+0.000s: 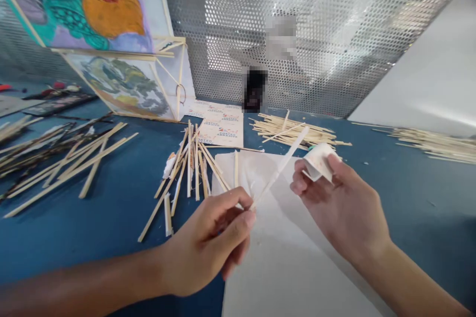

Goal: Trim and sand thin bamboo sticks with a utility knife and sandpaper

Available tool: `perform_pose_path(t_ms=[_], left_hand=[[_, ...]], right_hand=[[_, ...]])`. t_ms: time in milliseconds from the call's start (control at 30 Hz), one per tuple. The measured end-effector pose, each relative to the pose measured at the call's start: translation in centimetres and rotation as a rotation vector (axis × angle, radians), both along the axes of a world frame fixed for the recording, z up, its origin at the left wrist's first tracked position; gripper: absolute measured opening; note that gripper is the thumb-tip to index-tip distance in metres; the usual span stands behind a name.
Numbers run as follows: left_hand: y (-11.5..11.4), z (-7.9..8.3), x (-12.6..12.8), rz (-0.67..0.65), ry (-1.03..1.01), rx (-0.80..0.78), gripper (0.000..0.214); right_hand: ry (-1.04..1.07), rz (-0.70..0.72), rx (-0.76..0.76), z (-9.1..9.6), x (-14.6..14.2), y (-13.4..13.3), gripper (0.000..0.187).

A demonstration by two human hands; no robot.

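Note:
My left hand (213,237) pinches the lower end of a thin pale stick (281,166) wrapped in white paper; the stick slants up and to the right. My right hand (342,203) is closed on a small roll of white paper tape (320,161) just right of the stick's upper part. Both hands hover over a large white paper sheet (290,267) lying on the blue table (111,208).
Several bamboo sticks (193,163) lie left of the sheet, more at the far left (70,158), behind (293,131) and far right (435,143). Painted kites (122,79) lean at the back left. Printed leaflets (221,126) lie before a perforated metal wall (316,25).

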State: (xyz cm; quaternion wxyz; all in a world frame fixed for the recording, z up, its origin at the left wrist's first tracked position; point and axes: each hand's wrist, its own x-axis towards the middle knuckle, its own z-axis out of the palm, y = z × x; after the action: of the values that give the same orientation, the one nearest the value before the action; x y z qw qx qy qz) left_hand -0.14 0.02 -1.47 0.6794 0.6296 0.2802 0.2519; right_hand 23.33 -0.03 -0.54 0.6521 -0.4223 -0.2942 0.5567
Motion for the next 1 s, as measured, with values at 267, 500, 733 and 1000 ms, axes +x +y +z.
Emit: perform_pose_path(t_ms=[267,500,733,1000], left_hand=[[0.3,-0.3,0.5,0.026,0.228,0.141,0.038],[0.4,-0.3,0.2,-0.021,0.222,0.17,0.037],[0.5,-0.2,0.2,0.014,0.224,0.129,0.039],[0.6,-0.6,0.0,0.038,0.155,0.082,0.036]], right_hand=[[-0.011,-0.13,0.076,0.1,1.5,0.8,0.021],[-0.228,-0.159,0.124,-0.2,1.1,0.4,0.024],[-0.274,-0.104,0.173,-0.5,1.1,0.3,0.026],[-0.477,-0.003,0.198,-1.7,1.2,0.2,0.039]])
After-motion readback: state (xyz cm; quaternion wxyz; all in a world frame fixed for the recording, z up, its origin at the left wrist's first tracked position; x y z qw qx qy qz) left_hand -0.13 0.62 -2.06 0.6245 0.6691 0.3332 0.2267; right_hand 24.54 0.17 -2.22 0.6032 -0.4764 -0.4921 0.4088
